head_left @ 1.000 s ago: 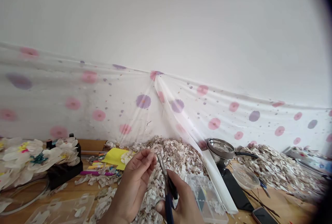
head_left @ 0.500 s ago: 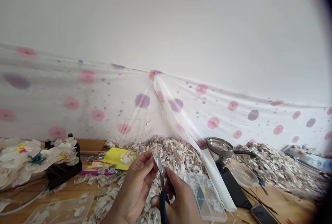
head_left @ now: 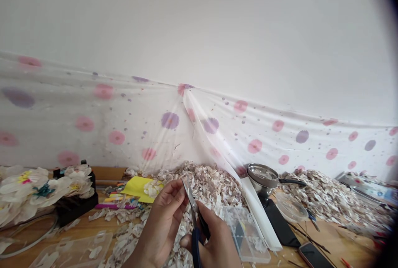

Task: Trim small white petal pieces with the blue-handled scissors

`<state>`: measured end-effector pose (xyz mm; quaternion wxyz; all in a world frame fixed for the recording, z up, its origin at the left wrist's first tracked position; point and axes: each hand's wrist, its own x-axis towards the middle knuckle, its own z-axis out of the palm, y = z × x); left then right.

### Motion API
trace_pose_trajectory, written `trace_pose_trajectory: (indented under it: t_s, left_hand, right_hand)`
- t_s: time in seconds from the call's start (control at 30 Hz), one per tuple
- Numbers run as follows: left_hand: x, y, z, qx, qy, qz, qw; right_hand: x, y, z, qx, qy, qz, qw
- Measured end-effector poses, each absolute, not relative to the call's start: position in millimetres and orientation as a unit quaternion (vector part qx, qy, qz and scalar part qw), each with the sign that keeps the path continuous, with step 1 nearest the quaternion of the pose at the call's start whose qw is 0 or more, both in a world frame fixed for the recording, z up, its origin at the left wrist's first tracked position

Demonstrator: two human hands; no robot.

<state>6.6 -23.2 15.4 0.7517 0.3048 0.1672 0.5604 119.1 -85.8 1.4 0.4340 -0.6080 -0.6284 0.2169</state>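
Observation:
My right hand (head_left: 216, 235) is closed around the dark blue handles of a pair of scissors (head_left: 193, 210). The blades point up and away, partly spread, with their tips beside the fingers of my left hand (head_left: 166, 216). Those left fingers are pinched together, and whatever is between them is too small or hidden to make out. Behind and below both hands spreads a large heap of pale, petal-like flakes (head_left: 214, 183). A clear compartment box (head_left: 253, 247) holding some of these flakes lies just right of my right hand.
White petal flowers (head_left: 46, 181) stand at the left, near a clear plastic lid (head_left: 77, 251). Yellow paper (head_left: 137, 189) lies behind my left hand. To the right are a white roll (head_left: 263, 218), metal bowls (head_left: 263, 175), a phone (head_left: 315, 255) and another flake heap (head_left: 326, 197).
Both hands and the scissors stay almost in the same place. The scissor blades look slightly wider apart, and the view has shifted a little.

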Motion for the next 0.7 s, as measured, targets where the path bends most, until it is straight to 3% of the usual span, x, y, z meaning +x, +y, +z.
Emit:
trace_pose_trajectory:
  t_s: [0.7]
  left_hand:
    - [8.3, -23.1, 19.4, 0.265, 0.216, 0.553, 0.76]
  right_hand:
    - [130.1, -66.6, -37.1, -0.603, -0.641, 0.189, 0.436]
